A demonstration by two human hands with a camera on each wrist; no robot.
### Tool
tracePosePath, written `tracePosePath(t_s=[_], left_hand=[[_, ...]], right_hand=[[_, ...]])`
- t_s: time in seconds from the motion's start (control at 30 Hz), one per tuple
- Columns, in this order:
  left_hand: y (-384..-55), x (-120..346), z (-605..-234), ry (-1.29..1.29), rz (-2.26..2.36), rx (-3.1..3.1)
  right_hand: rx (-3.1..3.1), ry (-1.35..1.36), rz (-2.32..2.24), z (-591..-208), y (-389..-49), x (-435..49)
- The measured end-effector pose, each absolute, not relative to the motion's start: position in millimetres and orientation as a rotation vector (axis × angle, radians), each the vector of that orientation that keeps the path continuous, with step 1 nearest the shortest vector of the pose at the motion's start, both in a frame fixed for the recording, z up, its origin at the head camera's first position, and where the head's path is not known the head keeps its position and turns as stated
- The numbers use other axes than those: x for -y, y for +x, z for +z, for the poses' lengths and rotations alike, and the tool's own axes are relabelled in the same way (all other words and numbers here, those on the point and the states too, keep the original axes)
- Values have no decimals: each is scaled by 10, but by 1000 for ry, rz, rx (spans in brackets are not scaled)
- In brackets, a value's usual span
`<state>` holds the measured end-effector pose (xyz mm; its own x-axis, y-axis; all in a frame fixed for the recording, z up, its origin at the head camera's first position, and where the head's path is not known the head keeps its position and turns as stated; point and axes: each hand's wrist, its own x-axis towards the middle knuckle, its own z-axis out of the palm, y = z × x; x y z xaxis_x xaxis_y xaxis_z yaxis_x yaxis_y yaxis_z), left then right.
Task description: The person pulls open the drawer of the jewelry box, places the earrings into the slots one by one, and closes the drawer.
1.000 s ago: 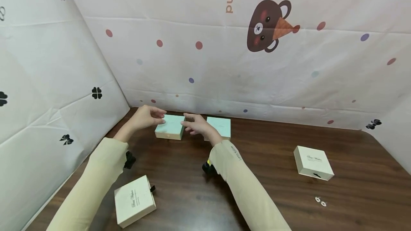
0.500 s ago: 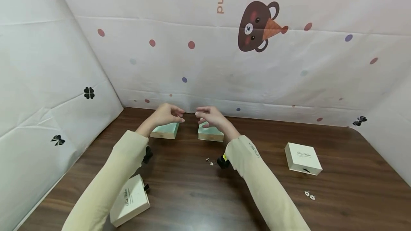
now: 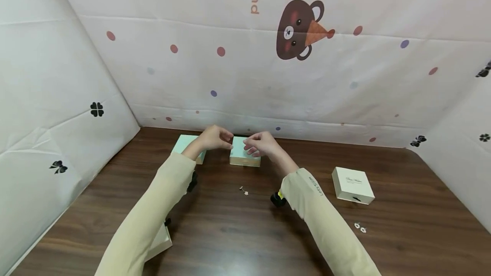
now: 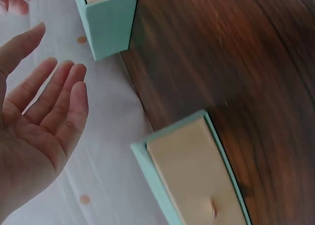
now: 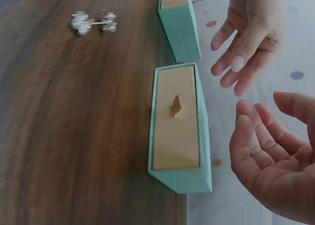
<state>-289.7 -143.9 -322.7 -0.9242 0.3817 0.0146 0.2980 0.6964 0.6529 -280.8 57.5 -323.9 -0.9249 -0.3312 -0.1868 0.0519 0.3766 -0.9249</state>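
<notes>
Two mint-green drawer boxes with cream fronts stand at the back of the table. My left hand hovers between the left mint box and the right mint box, partly covering the left one with its wrist. My right hand is over the right side of the right mint box. In the right wrist view, the fingers of my right hand are loosely bent, apart from the box and holding nothing. My left hand is likewise empty, its fingers spread in the left wrist view.
A pair of small flower-shaped earrings lies mid-table. A white box with a black tab stands at right, another pair of flower earrings before it. A second white box is partly behind my left sleeve. Patterned cloth backs the table.
Both hands have moved right, from around the left mint box to the right mint box. The middle earrings, hidden at first, have come into sight. The head view has turned slightly right.
</notes>
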Motion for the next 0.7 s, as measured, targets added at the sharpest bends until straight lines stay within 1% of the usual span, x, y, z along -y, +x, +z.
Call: tracePosePath(t_s=[0.17,0.47,0.7], left_hand=[[-2958,1357,-3284,564,1021,-2744],[-3071,1253,-3330,479,989,-2697],[-3127,1238,-3375,393,1105,-2591]], right_hand=[[-2243,-248,-1593,-3331,-2736,-634],[-2198,-244,-1603,-3465,-2653,-710],[-2204,-201,-1536,-3517,-2623,-762]])
